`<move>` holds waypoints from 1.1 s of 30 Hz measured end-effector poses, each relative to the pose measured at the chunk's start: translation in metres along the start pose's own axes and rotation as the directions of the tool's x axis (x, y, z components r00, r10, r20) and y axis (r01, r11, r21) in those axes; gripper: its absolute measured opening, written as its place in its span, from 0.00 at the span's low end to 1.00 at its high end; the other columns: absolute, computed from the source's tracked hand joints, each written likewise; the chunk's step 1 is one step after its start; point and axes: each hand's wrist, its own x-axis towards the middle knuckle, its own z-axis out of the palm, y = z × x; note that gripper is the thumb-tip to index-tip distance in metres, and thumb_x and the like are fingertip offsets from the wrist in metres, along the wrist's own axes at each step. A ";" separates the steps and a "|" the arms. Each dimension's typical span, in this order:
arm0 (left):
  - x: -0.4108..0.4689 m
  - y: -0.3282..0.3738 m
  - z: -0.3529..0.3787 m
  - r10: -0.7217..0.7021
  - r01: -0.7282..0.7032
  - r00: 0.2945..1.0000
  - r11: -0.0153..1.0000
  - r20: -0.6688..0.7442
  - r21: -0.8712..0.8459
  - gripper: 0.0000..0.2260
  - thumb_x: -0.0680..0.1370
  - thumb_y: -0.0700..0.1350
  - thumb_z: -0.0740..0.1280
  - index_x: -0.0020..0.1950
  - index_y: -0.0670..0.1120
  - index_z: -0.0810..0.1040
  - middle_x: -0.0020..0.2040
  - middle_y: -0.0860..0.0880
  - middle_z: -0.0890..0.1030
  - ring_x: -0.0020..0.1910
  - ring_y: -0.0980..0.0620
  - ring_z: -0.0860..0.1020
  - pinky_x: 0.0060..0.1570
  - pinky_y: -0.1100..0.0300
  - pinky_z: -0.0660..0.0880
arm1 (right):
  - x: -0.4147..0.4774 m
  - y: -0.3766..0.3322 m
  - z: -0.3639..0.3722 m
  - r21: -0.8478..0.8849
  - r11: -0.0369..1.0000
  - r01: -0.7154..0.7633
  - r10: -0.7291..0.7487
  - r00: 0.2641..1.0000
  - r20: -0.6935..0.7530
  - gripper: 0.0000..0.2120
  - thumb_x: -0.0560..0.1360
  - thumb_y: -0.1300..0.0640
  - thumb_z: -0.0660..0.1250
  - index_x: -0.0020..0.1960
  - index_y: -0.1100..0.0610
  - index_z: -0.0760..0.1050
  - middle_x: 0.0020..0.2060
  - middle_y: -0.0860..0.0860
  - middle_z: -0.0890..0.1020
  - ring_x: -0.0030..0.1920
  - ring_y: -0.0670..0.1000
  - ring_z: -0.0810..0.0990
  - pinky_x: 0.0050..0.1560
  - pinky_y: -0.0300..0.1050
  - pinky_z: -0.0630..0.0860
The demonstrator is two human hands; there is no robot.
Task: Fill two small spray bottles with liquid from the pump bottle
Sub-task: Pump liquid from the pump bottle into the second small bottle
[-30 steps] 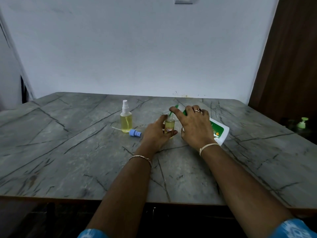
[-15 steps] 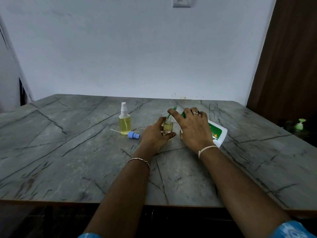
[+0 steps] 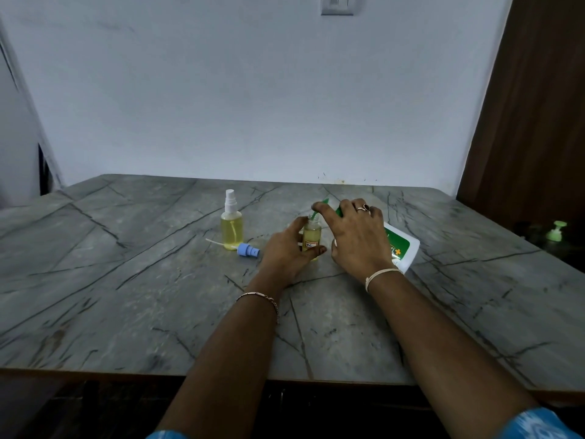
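My left hand (image 3: 286, 250) grips a small open spray bottle (image 3: 311, 236) with yellow liquid and a red-and-white label, standing upright on the table. My right hand (image 3: 356, 237) lies over the tilted white pump bottle (image 3: 402, 250) with its green label, fingers pressing the green pump head, whose nozzle (image 3: 317, 210) points into the small bottle's mouth. A second spray bottle (image 3: 231, 224), full of yellow liquid and capped with a white sprayer, stands to the left. A loose blue sprayer cap (image 3: 248, 250) with its white tube lies beside it.
The grey marble table (image 3: 126, 280) stands against a white wall. A dark wooden door (image 3: 531, 122) rises at the right. Another green pump top (image 3: 555, 231) shows in the dark area past the table's right edge.
Both hands hold almost the same grip; my right hand shifted slightly on the pump head. The camera view has tilted up a little.
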 end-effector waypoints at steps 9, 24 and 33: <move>0.001 -0.001 0.001 -0.008 0.008 1.000 1.000 0.004 0.013 0.30 0.71 0.56 0.73 0.69 0.52 0.67 0.58 0.47 0.81 0.56 0.49 0.79 0.57 0.53 0.75 | -0.002 0.004 0.001 -0.006 1.000 0.016 -0.016 1.000 0.010 0.37 0.72 0.54 0.68 0.75 0.43 0.51 0.60 0.56 0.74 0.62 0.59 0.71 0.60 0.57 0.68; 0.001 0.001 0.000 -0.018 0.018 1.000 1.000 0.000 0.004 0.31 0.71 0.54 0.73 0.71 0.51 0.66 0.60 0.47 0.80 0.57 0.49 0.78 0.55 0.57 0.73 | -0.001 0.002 0.001 -0.015 1.000 0.008 -0.008 1.000 0.007 0.38 0.70 0.53 0.69 0.73 0.44 0.53 0.59 0.56 0.74 0.60 0.59 0.71 0.59 0.57 0.68; 0.002 -0.001 0.001 -0.029 0.029 1.000 0.999 0.008 0.016 0.31 0.70 0.55 0.73 0.70 0.52 0.66 0.59 0.47 0.81 0.57 0.49 0.79 0.56 0.56 0.74 | 0.001 0.002 0.001 0.009 1.000 -0.004 0.004 1.000 0.001 0.36 0.69 0.54 0.69 0.72 0.44 0.57 0.57 0.55 0.75 0.60 0.58 0.71 0.58 0.57 0.68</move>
